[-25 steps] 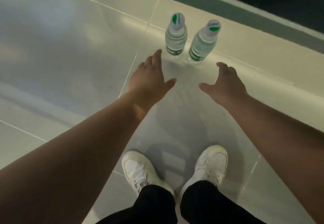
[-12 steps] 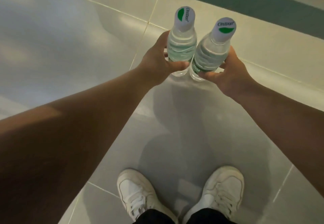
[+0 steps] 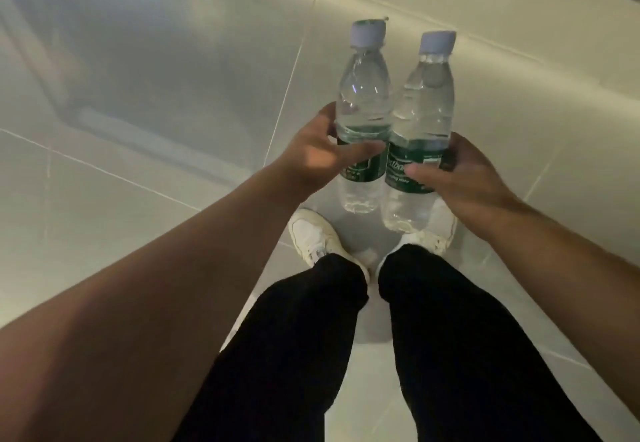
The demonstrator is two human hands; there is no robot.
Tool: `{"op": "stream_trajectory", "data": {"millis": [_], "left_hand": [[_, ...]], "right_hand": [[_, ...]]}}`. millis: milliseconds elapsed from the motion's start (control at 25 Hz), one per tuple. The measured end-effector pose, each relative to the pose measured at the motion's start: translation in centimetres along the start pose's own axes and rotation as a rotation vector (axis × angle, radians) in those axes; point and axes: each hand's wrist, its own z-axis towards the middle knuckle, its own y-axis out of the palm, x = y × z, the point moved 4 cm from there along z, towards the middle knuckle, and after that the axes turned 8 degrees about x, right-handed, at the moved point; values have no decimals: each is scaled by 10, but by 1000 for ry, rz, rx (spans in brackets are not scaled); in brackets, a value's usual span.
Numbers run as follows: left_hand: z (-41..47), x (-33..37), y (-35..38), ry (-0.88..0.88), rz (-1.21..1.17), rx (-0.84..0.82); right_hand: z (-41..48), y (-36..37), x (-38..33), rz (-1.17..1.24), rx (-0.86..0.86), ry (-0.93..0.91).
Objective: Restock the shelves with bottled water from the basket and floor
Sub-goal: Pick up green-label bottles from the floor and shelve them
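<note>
Above white sneakers [image 3: 311,237] on pale tiles [image 3: 138,199], left hand [image 3: 311,157] clasping left bottle [image 3: 362,95], right hand [image 3: 464,178] clasping right bottle [image 3: 426,105]

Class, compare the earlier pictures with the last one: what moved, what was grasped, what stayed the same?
The left hand gripped the left clear plastic water bottle, the right hand the right clear plastic water bottle; both bottles rose off the pale tiled floor. Unchanged: bottles upright, side by side, capped; white shoes in place.
</note>
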Motion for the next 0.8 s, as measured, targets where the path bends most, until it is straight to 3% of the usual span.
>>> {"op": "stream_trajectory", "data": {"millis": [360, 560, 800], "left_hand": [[-244, 148, -15, -74, -214, -118], [-355, 218, -28, 24, -60, -276], [-474, 261, -13, 73, 138, -495]], "right_hand": [[-260, -47, -133, 282, 265, -3], [-400, -63, -187, 523, 380, -48], [-550, -77, -193, 712, 565, -51]]}}
